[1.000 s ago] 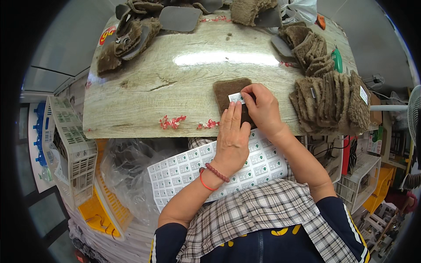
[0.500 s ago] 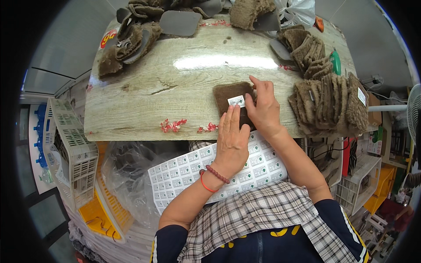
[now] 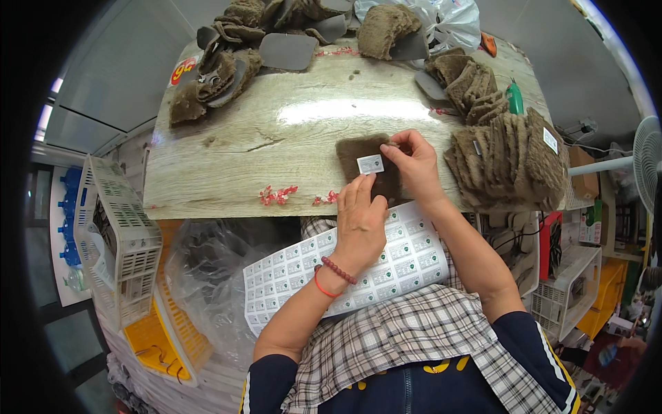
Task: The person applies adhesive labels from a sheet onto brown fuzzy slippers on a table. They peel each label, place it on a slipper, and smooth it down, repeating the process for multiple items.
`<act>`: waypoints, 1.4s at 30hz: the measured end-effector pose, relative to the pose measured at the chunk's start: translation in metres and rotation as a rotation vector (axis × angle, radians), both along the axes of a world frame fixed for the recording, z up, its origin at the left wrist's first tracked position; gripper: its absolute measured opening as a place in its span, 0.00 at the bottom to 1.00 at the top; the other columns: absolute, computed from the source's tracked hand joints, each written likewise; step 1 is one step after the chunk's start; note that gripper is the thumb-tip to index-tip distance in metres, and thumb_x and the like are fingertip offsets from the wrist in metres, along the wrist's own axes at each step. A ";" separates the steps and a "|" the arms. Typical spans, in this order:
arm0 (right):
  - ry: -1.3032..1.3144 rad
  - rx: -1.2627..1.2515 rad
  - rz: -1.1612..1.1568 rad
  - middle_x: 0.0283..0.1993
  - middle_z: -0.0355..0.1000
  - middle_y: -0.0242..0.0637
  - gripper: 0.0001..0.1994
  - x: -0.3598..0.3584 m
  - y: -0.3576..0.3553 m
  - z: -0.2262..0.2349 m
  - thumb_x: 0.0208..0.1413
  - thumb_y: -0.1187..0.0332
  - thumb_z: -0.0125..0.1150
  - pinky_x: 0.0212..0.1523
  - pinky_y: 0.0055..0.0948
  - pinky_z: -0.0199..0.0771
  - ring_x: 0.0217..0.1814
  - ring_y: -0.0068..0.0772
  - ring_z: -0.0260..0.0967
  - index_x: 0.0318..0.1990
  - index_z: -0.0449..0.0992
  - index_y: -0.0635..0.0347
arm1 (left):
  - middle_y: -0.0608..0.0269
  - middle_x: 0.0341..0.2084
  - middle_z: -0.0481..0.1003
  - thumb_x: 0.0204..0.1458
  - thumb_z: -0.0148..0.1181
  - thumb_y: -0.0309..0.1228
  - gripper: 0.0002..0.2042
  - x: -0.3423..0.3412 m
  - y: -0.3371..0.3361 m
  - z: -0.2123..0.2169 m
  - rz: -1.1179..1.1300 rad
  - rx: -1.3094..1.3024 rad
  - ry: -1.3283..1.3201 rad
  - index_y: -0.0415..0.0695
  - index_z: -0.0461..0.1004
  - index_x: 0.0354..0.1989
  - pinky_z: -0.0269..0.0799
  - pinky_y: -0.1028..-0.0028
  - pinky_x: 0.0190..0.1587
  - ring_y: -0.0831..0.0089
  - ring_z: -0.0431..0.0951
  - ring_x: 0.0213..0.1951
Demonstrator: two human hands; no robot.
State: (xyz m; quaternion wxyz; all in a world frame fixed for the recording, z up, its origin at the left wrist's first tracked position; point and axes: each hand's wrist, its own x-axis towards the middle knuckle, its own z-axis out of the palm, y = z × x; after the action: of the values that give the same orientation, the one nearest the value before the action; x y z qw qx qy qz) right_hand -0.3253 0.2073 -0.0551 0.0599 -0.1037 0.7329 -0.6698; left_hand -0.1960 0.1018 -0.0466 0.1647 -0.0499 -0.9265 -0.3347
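A brown fuzzy pad point(image 3: 355, 148) lies on the table near its front edge, with a small white printed label point(image 3: 370, 163) on it. My left hand point(image 3: 362, 221) rests with its fingers stretched out, the tips at the label's lower edge. Thumb and forefinger of my right hand point(image 3: 417, 165) pinch the pad's far right corner. Beneath my left wrist, a sheet of labels point(image 3: 289, 276) lies across my lap over the checked apron point(image 3: 386, 324).
A row of stacked fuzzy pads point(image 3: 493, 162), its end one labelled, stands at the table's right. A green-handled tool point(image 3: 514, 98) is behind it. More pads point(image 3: 238, 76) heap at the far left. Crates point(image 3: 121, 234) and clear plastic point(image 3: 214, 276) sit below left; a white fan point(image 3: 647, 162) is right.
My right forefinger has come down from its raised position to pinch the pad's corner with the thumb. My left fingertips have drawn back slightly, uncovering more of the label. The view has shifted a little.
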 end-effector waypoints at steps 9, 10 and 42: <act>0.146 -0.151 -0.172 0.32 0.71 0.27 0.07 -0.042 0.048 0.046 0.58 0.73 0.64 0.32 0.17 0.66 0.31 0.15 0.65 0.40 0.72 0.63 | 0.50 0.34 0.73 0.53 0.55 0.24 0.03 0.010 -0.004 0.002 0.041 0.197 -0.124 0.38 0.70 0.32 0.65 0.58 0.46 0.52 0.72 0.41; 0.184 -0.121 -0.213 0.32 0.73 0.30 0.06 -0.049 0.053 0.046 0.58 0.73 0.63 0.33 0.20 0.69 0.31 0.19 0.68 0.40 0.72 0.64 | 0.50 0.30 0.73 0.54 0.54 0.24 0.03 0.011 -0.004 0.002 0.043 0.246 -0.177 0.38 0.69 0.32 0.66 0.57 0.43 0.52 0.74 0.38; 0.885 0.602 0.218 0.38 0.77 0.30 0.09 0.078 0.070 0.014 0.43 0.74 0.68 0.42 0.31 0.74 0.39 0.35 0.74 0.35 0.81 0.55 | 0.48 0.30 0.74 0.57 0.53 0.25 0.04 0.011 0.009 -0.003 0.050 0.193 -0.123 0.37 0.71 0.34 0.71 0.60 0.37 0.50 0.77 0.35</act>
State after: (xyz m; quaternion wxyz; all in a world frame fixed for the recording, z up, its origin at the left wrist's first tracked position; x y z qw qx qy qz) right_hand -0.2475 0.2775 -0.0411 -0.1581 -0.4295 0.8324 -0.3125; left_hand -0.1848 0.1108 -0.0497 0.1198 0.0103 -0.8993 -0.4205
